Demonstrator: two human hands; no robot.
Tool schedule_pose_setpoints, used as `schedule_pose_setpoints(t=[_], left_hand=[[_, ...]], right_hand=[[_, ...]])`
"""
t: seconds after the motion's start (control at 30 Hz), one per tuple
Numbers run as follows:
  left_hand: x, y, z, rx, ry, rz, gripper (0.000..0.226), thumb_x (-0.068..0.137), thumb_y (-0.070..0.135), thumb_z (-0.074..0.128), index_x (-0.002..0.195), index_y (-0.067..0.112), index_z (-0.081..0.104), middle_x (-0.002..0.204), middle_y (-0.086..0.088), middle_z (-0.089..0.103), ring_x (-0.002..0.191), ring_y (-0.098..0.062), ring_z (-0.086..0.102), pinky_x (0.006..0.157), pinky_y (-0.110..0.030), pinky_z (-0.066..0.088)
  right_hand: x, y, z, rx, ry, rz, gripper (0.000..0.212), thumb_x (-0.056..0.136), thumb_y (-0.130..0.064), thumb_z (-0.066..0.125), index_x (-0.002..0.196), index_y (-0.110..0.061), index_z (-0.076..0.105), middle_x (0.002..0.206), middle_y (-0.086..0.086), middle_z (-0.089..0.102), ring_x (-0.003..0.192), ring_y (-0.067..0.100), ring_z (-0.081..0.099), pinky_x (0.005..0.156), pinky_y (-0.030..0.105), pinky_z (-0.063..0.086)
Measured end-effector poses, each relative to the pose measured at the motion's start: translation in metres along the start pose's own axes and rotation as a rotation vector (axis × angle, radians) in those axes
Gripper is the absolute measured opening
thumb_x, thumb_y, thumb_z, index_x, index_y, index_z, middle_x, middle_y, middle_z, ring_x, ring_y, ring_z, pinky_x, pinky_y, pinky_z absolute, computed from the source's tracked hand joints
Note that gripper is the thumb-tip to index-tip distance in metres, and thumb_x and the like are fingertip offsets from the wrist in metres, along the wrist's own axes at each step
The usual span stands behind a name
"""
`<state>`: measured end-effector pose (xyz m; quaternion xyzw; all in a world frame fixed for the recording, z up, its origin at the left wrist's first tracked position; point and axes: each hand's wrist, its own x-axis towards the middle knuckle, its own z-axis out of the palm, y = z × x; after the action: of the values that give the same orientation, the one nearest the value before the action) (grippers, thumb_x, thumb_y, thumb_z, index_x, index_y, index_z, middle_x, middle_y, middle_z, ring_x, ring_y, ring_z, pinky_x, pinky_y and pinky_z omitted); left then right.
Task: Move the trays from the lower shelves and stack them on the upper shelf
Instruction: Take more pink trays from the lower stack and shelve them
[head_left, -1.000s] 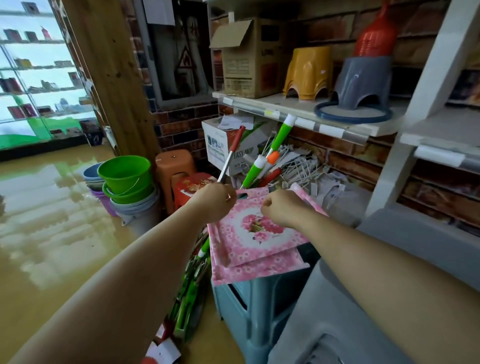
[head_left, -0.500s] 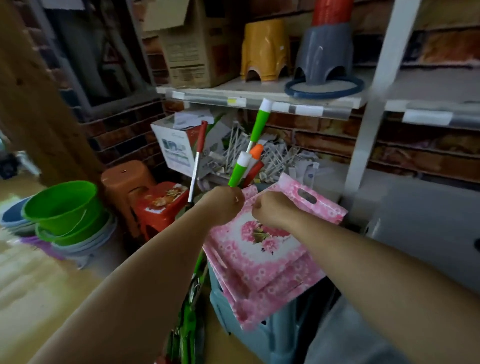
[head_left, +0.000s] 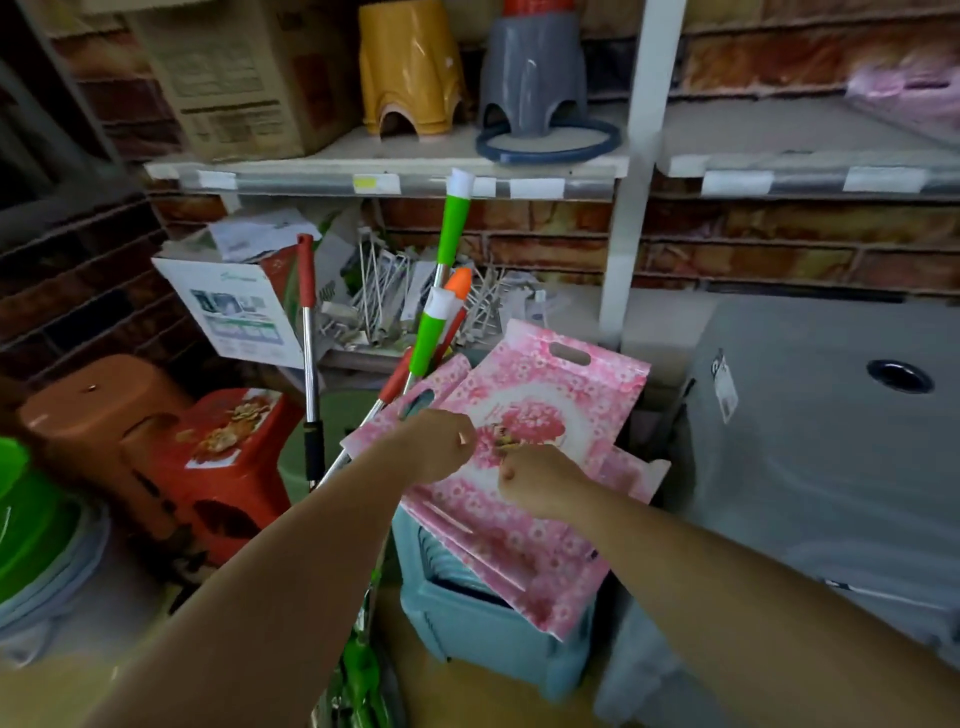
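The flat pink rectangular plastic trays with a flower print and a white oval centre (head_left: 524, 415) are lying directly under and just beyond both hands, tilted so their far edge, the one with the slot handle, is rising toward the brick wall while the near edge is dipping toward the person; their long axis is running away from the person and a little to the right. There are at least two of them, loosely overlapped, the top one sitting askew, and the pile is resting on a pale blue slatted plastic stool (head_left: 483, 623) at floor level, well below the white upper shelf (head_left: 395, 156) where they are meant to go. The left hand (head_left: 434, 447) is curling into a fist at the left side of the top tray, and the right hand (head_left: 540, 480) is curling likewise at its near middle; both seem to be gripping the tray, though the fingers are hidden underneath. The two hands are nearly touching, and neither is clearly nearer. The lift, I judge, has to go up and forward, past the green and white mop handles (head_left: 447, 291) leaning just left of the trays. On the upper shelf a yellow plastic stool (head_left: 410, 67) and a grey plastic stool (head_left: 535, 73) are standing.
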<state>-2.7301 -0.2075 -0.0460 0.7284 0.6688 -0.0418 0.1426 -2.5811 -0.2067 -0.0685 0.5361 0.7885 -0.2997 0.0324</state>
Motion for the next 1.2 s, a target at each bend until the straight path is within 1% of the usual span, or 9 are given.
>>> schedule_pose_setpoints(t=[0.27, 0.4, 0.53, 0.6, 0.67, 0.77, 0.83, 1.03, 1.2], left_hand=[[-0.022, -0.017, 0.028, 0.006, -0.149, 0.006, 0.033, 0.096, 0.027, 0.047, 0.129, 0.021, 0.053, 0.135, -0.004, 0.050, 0.122, -0.021, 0.048, 0.101, -0.030, 0.039], [-0.017, -0.028, 0.038, 0.089, -0.238, 0.075, 0.043, 0.093, 0.023, 0.050, 0.136, 0.024, 0.047, 0.141, -0.004, 0.045, 0.126, -0.022, 0.045, 0.104, -0.031, 0.039], [-0.014, -0.042, 0.043, 0.148, -0.308, 0.168, 0.049, 0.088, 0.014, 0.050, 0.136, 0.021, 0.046, 0.128, -0.003, 0.053, 0.108, -0.019, 0.053, 0.078, -0.024, 0.047], [-0.010, -0.052, 0.048, 0.129, -0.325, 0.200, 0.045, 0.086, 0.011, 0.051, 0.131, 0.017, 0.049, 0.104, -0.001, 0.056, 0.083, -0.015, 0.053, 0.058, -0.020, 0.042], [-0.007, -0.060, 0.052, 0.107, -0.321, 0.231, 0.042, 0.086, 0.010, 0.051, 0.128, 0.015, 0.050, 0.098, -0.002, 0.055, 0.076, -0.014, 0.051, 0.053, -0.019, 0.039], [-0.004, -0.068, 0.054, 0.128, -0.282, 0.290, 0.042, 0.089, 0.012, 0.051, 0.131, 0.014, 0.049, 0.116, -0.006, 0.058, 0.095, -0.019, 0.057, 0.071, -0.023, 0.045], [-0.001, -0.073, 0.057, 0.201, -0.239, 0.328, 0.036, 0.091, 0.016, 0.051, 0.127, 0.012, 0.054, 0.116, -0.007, 0.059, 0.103, -0.021, 0.058, 0.081, -0.026, 0.046], [-0.001, -0.078, 0.058, 0.330, -0.167, 0.451, 0.033, 0.097, 0.020, 0.049, 0.129, 0.013, 0.050, 0.122, -0.007, 0.053, 0.114, -0.022, 0.049, 0.098, -0.034, 0.040], [-0.003, -0.079, 0.034, 0.259, -0.078, 0.461, 0.037, 0.087, 0.006, 0.052, 0.123, 0.011, 0.044, 0.119, -0.007, 0.053, 0.114, -0.024, 0.053, 0.095, -0.036, 0.042]], right_hand=[[-0.017, -0.006, 0.037, -0.033, -0.053, 0.005, 0.040, 0.090, -0.004, 0.039, 0.052, -0.013, 0.029, 0.054, 0.002, 0.025, 0.047, 0.014, 0.023, 0.045, 0.023, 0.019], [-0.017, -0.010, 0.054, -0.016, -0.006, -0.002, 0.044, 0.093, -0.018, 0.043, 0.051, -0.013, 0.035, 0.053, 0.002, 0.032, 0.049, 0.014, 0.030, 0.051, 0.018, 0.025], [-0.007, -0.017, 0.070, 0.012, 0.075, 0.115, 0.041, 0.094, -0.019, 0.046, 0.054, -0.015, 0.038, 0.055, -0.001, 0.038, 0.053, 0.013, 0.038, 0.070, 0.026, 0.040], [-0.003, -0.024, 0.078, 0.000, 0.088, 0.165, 0.042, 0.095, -0.019, 0.043, 0.054, -0.015, 0.034, 0.053, -0.002, 0.035, 0.053, 0.015, 0.038, 0.068, 0.027, 0.041], [-0.001, -0.031, 0.085, -0.033, 0.094, 0.210, 0.038, 0.096, -0.022, 0.043, 0.060, -0.014, 0.040, 0.056, -0.002, 0.038, 0.051, 0.013, 0.038, 0.059, 0.023, 0.039], [0.000, -0.042, 0.088, -0.097, 0.094, 0.248, 0.014, 0.095, -0.020, 0.048, 0.095, -0.009, 0.057, 0.067, -0.004, 0.043, 0.058, 0.012, 0.044, 0.047, 0.020, 0.033], [0.001, -0.046, 0.090, -0.149, 0.091, 0.273, 0.022, 0.094, -0.017, 0.048, 0.112, -0.007, 0.055, 0.075, -0.002, 0.046, 0.065, 0.015, 0.048, 0.048, 0.021, 0.035], [-0.004, -0.058, 0.092, -0.220, 0.107, 0.314, 0.029, 0.097, -0.014, 0.045, 0.125, -0.011, 0.051, 0.109, 0.008, 0.058, 0.097, 0.023, 0.059, 0.087, 0.037, 0.049], [-0.011, -0.075, 0.068, -0.232, 0.191, 0.281, 0.037, 0.098, -0.014, 0.042, 0.134, -0.009, 0.039, 0.099, 0.009, 0.062, 0.089, 0.025, 0.061, 0.061, 0.029, 0.043]])
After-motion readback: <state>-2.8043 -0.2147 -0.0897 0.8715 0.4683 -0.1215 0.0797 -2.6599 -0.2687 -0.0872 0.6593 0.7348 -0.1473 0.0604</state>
